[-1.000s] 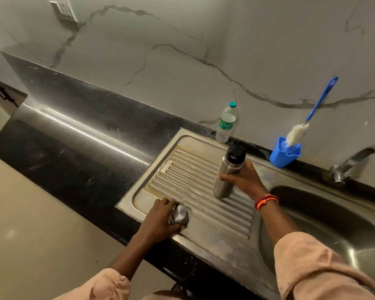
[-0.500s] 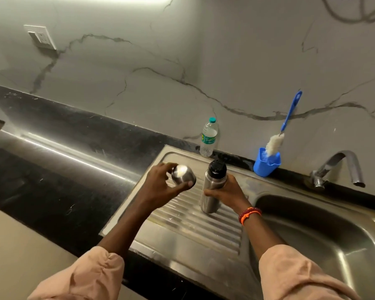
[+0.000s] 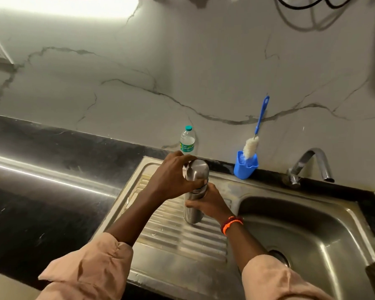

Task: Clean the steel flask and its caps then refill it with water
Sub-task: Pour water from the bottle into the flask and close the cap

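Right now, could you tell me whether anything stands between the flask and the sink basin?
Nothing visible does. The steel flask stands on the drainboard, held by both hands, and the steel between it and the basin to its right is bare.

We cannot see the flask's (image 3: 193, 210) middle — the right hand (image 3: 211, 202) covers it. The left hand (image 3: 171, 180) hides the steel cap's (image 3: 198, 172) near side. The bottle's (image 3: 187, 140) label is too small to read — its base sits behind the fingers.

veined marble wall (image 3: 204, 68), black countertop (image 3: 41, 202)
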